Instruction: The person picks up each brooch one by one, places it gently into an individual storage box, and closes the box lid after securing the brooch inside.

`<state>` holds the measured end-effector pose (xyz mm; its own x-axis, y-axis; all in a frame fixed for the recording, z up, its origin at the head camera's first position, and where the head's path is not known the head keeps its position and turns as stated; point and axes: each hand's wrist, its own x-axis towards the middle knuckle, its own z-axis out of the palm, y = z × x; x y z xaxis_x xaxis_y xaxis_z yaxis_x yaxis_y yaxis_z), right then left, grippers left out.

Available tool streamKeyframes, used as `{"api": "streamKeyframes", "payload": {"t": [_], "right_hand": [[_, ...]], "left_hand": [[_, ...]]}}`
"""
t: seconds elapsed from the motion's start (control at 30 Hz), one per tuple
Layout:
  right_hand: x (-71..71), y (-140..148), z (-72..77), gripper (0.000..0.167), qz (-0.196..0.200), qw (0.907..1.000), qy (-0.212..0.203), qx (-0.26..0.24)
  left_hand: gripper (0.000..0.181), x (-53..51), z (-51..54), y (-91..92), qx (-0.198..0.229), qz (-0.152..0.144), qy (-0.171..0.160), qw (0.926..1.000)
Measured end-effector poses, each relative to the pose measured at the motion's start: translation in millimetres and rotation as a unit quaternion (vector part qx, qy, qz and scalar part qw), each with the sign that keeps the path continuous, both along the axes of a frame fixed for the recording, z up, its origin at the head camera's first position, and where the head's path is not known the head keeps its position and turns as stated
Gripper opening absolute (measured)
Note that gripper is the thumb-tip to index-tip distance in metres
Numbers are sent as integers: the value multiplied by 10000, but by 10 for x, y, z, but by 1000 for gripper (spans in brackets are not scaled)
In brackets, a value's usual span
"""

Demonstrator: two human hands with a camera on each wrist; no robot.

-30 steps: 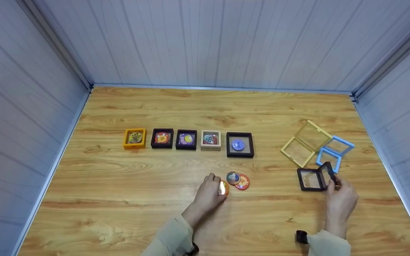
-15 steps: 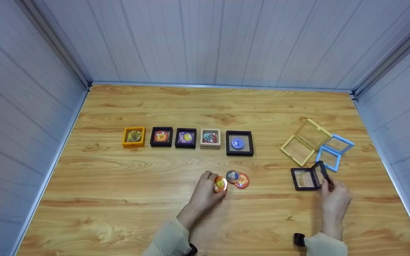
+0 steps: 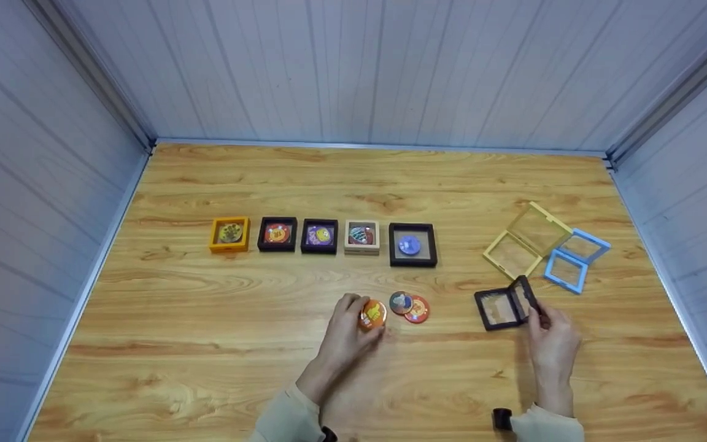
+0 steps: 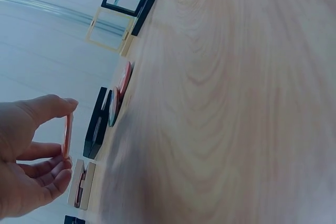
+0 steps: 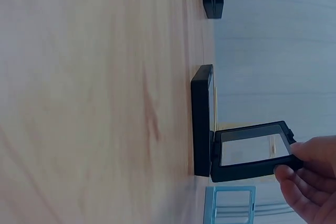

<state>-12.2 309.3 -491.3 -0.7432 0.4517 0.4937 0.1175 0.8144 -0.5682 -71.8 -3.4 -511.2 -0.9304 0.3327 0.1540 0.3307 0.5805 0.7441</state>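
Note:
My left hand (image 3: 342, 333) pinches an orange round badge (image 3: 373, 315) by its edge; in the left wrist view the badge (image 4: 67, 135) stands on edge between thumb and fingers, off the table. Just right of it lie a dark picture badge (image 3: 400, 302) and a red badge (image 3: 417, 309), overlapping. My right hand (image 3: 553, 344) grips the raised lid of a hinged black display frame (image 3: 496, 309), whose other half lies on the table. The right wrist view shows thumb and fingers on the corner of that lid (image 5: 252, 171), with clear film inside the frame.
Behind the hands runs a row of closed frames holding badges: yellow (image 3: 229, 234), black (image 3: 277, 234), another black (image 3: 320, 236), cream (image 3: 362, 237) and a larger black one (image 3: 413, 244). Unfolded yellow (image 3: 513, 254) and blue (image 3: 567, 270) frames lie at right. Panel walls (image 3: 353, 73) bound the table.
My right hand has drawn the black frame left across the table, away from the blue one. The left hand has lifted the orange badge and shifted slightly left, turning its printed face up.

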Motion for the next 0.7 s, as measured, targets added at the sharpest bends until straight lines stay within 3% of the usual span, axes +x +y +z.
{"api": "streamKeyframes", "payload": {"t": [0.33, 0.7], "right_hand": [[-8, -197, -16, 17, 406, 9991, -65, -111], [-24, -374, -9, 19, 767, 9969, -24, -163]], "left_hand": [[49, 32, 10, 34, 206, -55, 360, 9991], [51, 40, 49, 160, 191, -187, -1, 9996]]}}
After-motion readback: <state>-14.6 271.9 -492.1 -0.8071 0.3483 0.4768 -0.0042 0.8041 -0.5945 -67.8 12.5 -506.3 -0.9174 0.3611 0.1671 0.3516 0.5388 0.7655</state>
